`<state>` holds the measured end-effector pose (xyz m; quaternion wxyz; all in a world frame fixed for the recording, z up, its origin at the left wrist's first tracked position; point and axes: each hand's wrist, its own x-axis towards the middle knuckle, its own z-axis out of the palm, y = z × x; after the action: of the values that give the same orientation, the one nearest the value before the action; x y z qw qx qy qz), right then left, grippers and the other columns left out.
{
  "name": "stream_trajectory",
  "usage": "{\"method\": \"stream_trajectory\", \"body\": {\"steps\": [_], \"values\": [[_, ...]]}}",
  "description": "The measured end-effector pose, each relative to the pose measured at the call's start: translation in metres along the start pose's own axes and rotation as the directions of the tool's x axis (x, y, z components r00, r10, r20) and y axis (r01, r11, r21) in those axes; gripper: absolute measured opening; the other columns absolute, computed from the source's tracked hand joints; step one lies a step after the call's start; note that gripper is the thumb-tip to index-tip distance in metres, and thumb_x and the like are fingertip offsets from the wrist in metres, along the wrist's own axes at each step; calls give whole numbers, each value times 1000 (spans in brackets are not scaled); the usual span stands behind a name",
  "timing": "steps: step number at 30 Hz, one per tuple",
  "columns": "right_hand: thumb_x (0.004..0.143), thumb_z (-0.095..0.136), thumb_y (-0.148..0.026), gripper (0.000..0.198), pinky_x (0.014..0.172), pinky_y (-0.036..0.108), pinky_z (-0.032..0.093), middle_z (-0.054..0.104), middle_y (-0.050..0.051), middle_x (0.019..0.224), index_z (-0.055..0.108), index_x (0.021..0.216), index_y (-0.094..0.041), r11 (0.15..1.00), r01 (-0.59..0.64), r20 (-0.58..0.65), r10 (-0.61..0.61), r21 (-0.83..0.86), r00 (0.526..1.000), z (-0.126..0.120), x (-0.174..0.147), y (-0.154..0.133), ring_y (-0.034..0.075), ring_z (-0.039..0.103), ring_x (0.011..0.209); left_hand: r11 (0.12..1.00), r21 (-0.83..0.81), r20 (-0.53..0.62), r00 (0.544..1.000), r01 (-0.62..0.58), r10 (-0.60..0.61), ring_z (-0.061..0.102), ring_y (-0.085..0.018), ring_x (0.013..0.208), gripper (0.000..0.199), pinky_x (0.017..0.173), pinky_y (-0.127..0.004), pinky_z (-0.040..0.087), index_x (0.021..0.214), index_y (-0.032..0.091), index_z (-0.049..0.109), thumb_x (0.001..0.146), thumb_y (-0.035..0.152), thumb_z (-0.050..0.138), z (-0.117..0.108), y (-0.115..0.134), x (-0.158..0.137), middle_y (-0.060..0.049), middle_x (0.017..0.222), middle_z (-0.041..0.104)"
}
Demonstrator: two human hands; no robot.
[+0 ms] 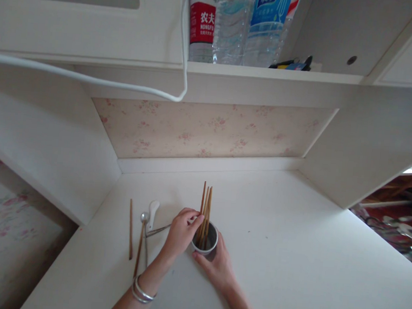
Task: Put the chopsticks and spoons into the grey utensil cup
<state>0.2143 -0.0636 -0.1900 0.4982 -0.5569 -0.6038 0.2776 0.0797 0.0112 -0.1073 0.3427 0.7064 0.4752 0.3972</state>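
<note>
A round cup (215,238) with a pale rim stands on the white desk, with several wooden chopsticks (209,203) upright in it. My left hand (180,231), with silver bangles at the wrist, reaches over the cup's left side. Its thumb and fingers are closed on a chopstick (203,196), whose lower end is inside the cup. Around the cup's right and near side curls my right hand (221,265), thumb at the front. Left of the hands lie a white spoon (153,211), a long-handled metal spoon (145,216) and loose chopsticks (130,229).
The desk (290,256) runs between side panels, with a floral back wall (200,130) behind. An overhead shelf (269,74) holds plastic water bottles (232,28). A white cable (125,86) hangs across the upper left. Beyond the right panel are cluttered items.
</note>
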Motion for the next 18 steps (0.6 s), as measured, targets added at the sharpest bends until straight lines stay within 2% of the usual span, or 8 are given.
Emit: {"method": "stream_trajectory", "body": {"steps": [6,11,14,18], "values": [[69,73,-24,76,103,46,42,52,9,132,39,136,-26,1000,11,-2,-11,0,1000,2,-1,1,30,50,122,1000,15,42,999,-21,20,63,-18,86,27,76,-30,51,86,20,71,86,39,52,0,0,-3,-6,91,68],[69,74,-24,75,103,47,43,53,9,131,40,136,-26,1000,11,-14,-11,3,1000,1,0,-1,31,51,121,1000,-25,42,999,16,-15,64,-18,86,25,74,-29,52,92,19,70,85,37,54,2,-7,-6,-7,95,68],[69,74,-25,74,104,47,42,53,9,133,41,136,-26,1000,7,-9,-7,6,1000,-1,0,-5,31,50,122,989,-115,56,994,97,-91,64,-20,91,30,80,-32,52,100,18,68,85,40,55,3,-11,-11,-8,103,68],[72,73,-30,70,101,45,44,55,9,131,42,135,-25,1000,-14,15,14,21,1000,-2,0,-8,30,52,121,910,-361,171,974,203,-149,55,-24,117,52,99,-39,44,125,19,55,80,43,64,5,-17,-32,-11,127,59]]}}
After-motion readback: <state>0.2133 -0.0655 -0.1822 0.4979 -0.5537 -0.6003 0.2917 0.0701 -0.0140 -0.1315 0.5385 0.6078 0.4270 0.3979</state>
